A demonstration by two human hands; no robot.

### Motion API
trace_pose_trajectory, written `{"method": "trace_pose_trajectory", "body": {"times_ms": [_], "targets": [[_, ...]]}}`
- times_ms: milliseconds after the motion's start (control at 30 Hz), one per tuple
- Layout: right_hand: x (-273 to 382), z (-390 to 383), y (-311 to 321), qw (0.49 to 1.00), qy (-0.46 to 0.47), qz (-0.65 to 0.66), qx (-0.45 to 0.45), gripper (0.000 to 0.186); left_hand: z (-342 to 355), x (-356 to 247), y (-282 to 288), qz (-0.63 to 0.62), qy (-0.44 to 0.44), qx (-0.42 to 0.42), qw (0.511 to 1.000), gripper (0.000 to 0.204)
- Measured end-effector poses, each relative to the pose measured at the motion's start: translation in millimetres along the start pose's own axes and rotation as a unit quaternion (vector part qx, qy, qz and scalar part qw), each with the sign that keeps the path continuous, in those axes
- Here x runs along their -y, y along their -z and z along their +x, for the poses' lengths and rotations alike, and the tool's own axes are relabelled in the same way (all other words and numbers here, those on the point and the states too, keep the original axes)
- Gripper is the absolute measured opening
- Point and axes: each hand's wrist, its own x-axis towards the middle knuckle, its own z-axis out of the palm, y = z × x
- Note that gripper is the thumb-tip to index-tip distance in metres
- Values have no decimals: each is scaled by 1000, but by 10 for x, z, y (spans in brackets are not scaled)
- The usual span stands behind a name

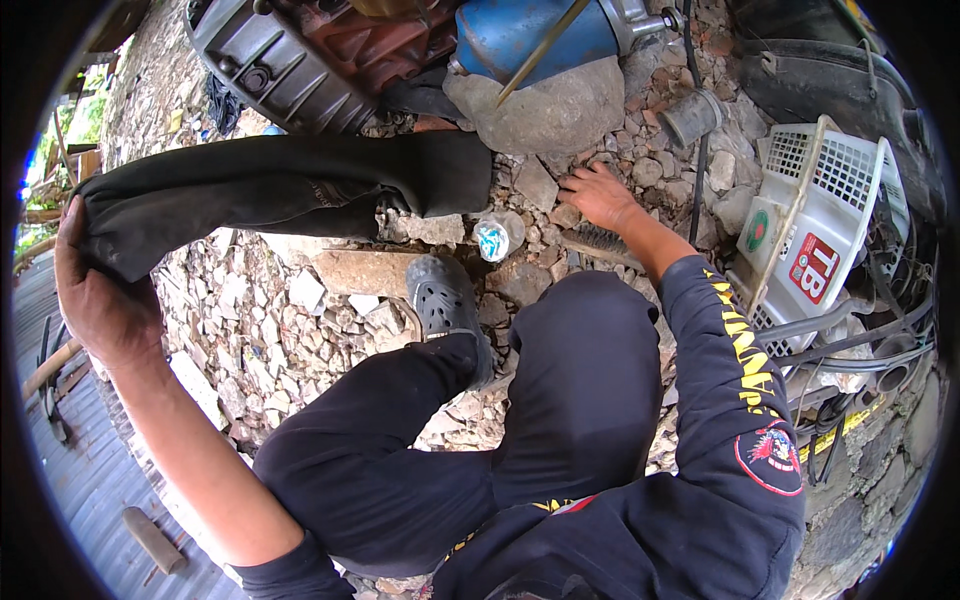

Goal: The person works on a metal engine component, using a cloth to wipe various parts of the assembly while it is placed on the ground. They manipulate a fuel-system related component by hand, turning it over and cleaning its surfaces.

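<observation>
My left hand (pixel 110 290) is closed round the left end of a long black strip (pixel 270 185), which looks like a piece of rubber inner tube. The strip stretches across in front of me, and its wide right end lies by a large rock. My right hand (pixel 603 198) rests low over the rubble, fingers apart, with its tips among small stones beside a flat grey stone (pixel 536 184). Below that hand lies a narrow brush-like piece (pixel 603 243), partly covered by my wrist. A clear plastic cup (pixel 497 238) with blue and white marks stands left of it.
A large rock (pixel 545 110) sits under a blue metal cylinder (pixel 540 40). Grey and rusty machine casings (pixel 290 70) stand at the far left. To the right are a cracked white plastic basket (pixel 810 220), hoses and a metal pipe piece (pixel 692 117). Loose rubble surrounds my foot.
</observation>
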Motion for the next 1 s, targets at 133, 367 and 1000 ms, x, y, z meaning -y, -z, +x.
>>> {"method": "trace_pose_trajectory", "body": {"times_ms": [133,367,1000], "targets": [[58,-42,2,1000,-30,5,0,32,-31,26,-89,14,-22,-3,1000,31],[54,-9,51,1000,-8,-16,18,30,18,17,-169,8,11,22,1000,28],[22,-13,753,698,-231,678,24,17,-487,-84,-953,185,63,77,978,56]]}}
